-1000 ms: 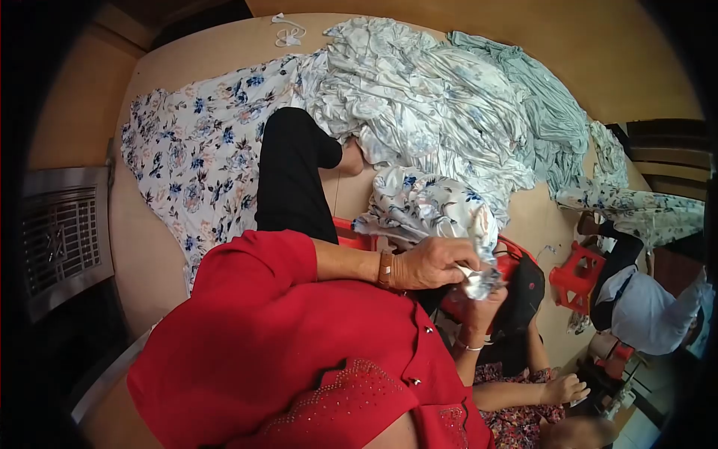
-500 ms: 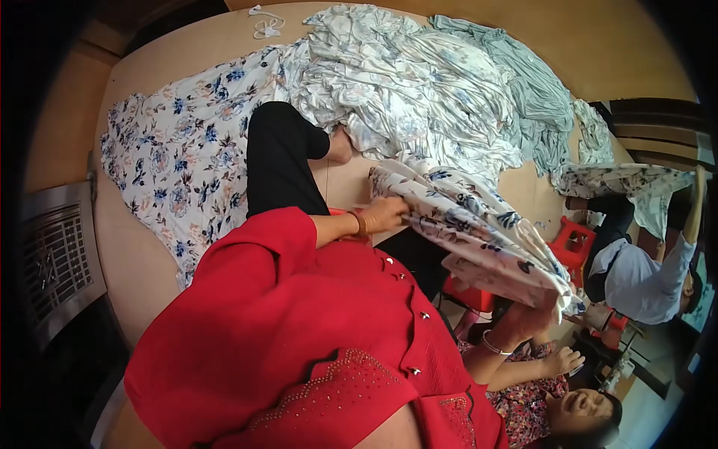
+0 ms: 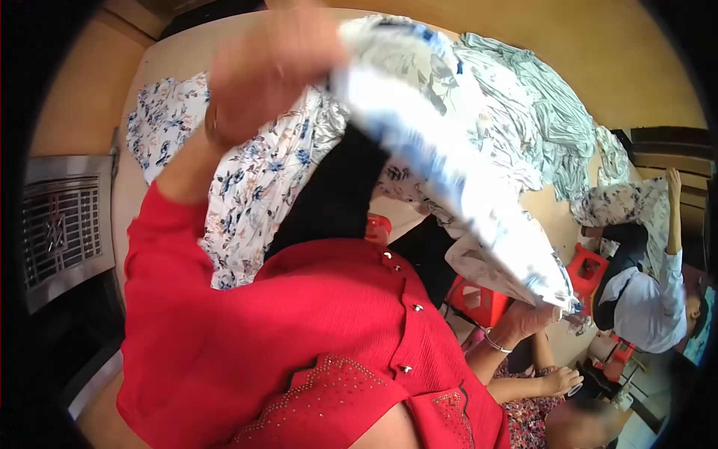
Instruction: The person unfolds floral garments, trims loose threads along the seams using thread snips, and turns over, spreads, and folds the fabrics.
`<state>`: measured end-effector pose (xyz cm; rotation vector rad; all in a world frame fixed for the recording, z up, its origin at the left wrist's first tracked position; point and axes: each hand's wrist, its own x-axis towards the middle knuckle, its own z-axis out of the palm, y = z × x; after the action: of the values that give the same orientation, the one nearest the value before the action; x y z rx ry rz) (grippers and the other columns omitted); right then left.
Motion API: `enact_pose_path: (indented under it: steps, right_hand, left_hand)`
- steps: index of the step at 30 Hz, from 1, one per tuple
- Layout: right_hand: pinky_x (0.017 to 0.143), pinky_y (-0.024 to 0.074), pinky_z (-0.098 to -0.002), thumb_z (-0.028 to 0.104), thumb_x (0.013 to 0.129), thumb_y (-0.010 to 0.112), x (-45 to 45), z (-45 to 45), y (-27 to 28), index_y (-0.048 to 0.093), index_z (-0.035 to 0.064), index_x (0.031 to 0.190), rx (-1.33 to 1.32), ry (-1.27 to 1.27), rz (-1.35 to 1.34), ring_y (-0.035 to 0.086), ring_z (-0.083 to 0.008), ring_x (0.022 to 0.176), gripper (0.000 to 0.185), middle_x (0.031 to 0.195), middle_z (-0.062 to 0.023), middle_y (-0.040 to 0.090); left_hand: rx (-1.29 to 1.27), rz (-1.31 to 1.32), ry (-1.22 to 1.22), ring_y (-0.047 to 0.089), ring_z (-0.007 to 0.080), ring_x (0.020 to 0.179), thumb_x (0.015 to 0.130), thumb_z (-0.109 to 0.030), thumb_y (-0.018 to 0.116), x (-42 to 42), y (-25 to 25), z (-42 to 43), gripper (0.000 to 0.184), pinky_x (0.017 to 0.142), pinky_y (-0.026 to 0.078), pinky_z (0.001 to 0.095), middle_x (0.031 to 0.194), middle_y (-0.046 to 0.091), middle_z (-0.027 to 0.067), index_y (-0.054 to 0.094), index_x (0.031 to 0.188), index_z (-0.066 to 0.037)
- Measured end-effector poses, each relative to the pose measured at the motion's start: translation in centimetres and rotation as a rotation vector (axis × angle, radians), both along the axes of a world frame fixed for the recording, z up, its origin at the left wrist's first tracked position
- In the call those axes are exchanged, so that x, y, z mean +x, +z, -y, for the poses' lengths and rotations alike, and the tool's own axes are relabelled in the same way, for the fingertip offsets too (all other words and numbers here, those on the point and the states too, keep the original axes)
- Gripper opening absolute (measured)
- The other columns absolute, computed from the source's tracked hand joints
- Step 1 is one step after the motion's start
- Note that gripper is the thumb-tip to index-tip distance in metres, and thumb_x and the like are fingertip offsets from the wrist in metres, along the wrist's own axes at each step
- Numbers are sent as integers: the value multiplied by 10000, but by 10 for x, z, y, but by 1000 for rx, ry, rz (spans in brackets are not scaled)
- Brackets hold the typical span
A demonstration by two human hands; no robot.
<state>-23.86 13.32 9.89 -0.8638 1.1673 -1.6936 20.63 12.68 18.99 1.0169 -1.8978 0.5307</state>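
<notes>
A white cloth with blue and grey flowers is stretched diagonally between my two hands, its middle smeared by motion. My left hand, blurred and raised at the upper left, is closed on one end of it. At the lower right my right hand, with a pale bracelet at the wrist, grips the other end in a bunched fold. More white cloth with blue flowers lies spread beyond my left arm, beside my black-trousered leg.
Crumpled pale fabric and a grey-green heap lie across the tan surface. Red stools stand near my right hand. A co-worker in a light shirt lifts patterned cloth at the right; another person's hand is below.
My left hand has swung up and to the left, drawing the flowered cloth out long. My right hand stays nearly in place. The co-worker's arm at the right has shifted slightly.
</notes>
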Motion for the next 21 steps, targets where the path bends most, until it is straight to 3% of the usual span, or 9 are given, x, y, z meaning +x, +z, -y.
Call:
enact_pose_path:
  steps: [1, 2, 6, 9, 12, 14, 15, 19, 21]
  right_hand:
    - [855, 427, -376, 319, 746, 595, 6, -1, 3, 479, -6, 1088, 13, 26, 31, 524, -230, 989, 486, 1091, -108, 529]
    - [837, 440, -368, 301, 745, 593, 12, -2, 4, 490, -14, 1076, 27, 53, 60, 537, -233, 964, 469, 1077, -116, 537]
    - [818, 452, -349, 238, 738, 598, -20, -6, -29, 509, -35, 1039, 65, 0, 6, 552, -230, 920, 416, 1018, -136, 560]
    - [817, 454, -361, 191, 752, 591, -61, -9, -60, 522, -68, 988, 99, 37, -281, 561, -245, 892, 357, 994, -146, 571]
    - [809, 460, -359, 169, 767, 577, -38, -9, -44, 532, -64, 975, 122, -22, -72, 565, -240, 886, 315, 982, -149, 576]
    - [784, 475, -358, 158, 772, 570, -28, -10, -41, 535, -63, 974, 112, -22, -29, 575, -243, 863, 302, 969, -154, 581]
    - [774, 480, -357, 152, 771, 569, -28, -11, -43, 532, -61, 986, 113, -30, -92, 579, -245, 853, 304, 972, -155, 580]
    - [732, 492, -339, 122, 770, 572, -23, -16, -44, 540, -58, 989, 91, -32, -103, 586, -225, 818, 285, 962, -144, 584]
    - [725, 490, -330, 105, 767, 571, -20, -20, -43, 547, -58, 978, 115, -62, -151, 585, -213, 808, 267, 949, -137, 589]
  left_hand:
    - [256, 190, -144, 561, 207, 637, 676, -16, 591, 1, -5, -25, 82, 541, 444, 278, 666, 566, 60, 605, 710, -89]
    - [305, 91, -277, 551, 148, 572, 677, -76, 575, -1, -32, -41, 91, 443, 421, 256, 689, 556, 13, 609, 754, -113]
    - [848, -27, -179, 503, 154, 561, 727, -162, 581, -29, -143, -122, 73, 476, 405, 276, 657, 493, 8, 546, 743, -100]
    - [832, -174, -232, 524, 161, 592, 762, -196, 573, -36, -181, -137, 123, 507, 416, 273, 661, 515, 29, 568, 741, -75]
    - [985, -595, -140, 542, 177, 622, 779, -188, 571, -27, -187, -138, 157, 534, 425, 271, 674, 545, 54, 587, 740, -37]
    - [1278, -1030, 158, 560, 191, 659, 765, -162, 579, -27, -186, -126, 163, 569, 433, 274, 681, 568, 69, 591, 724, -5]
    - [1308, -1117, 159, 557, 194, 641, 739, -74, 565, -29, -182, -117, 124, 622, 449, 263, 709, 565, 76, 587, 833, 4]
    - [1035, -664, 303, 561, 194, 664, 718, -84, 588, -46, -178, -65, 167, 620, 450, 257, 729, 549, 70, 587, 858, 7]
    - [612, -494, 413, 558, 186, 673, 699, -102, 606, -56, -187, -40, 214, 624, 447, 268, 744, 533, 71, 583, 892, -13]
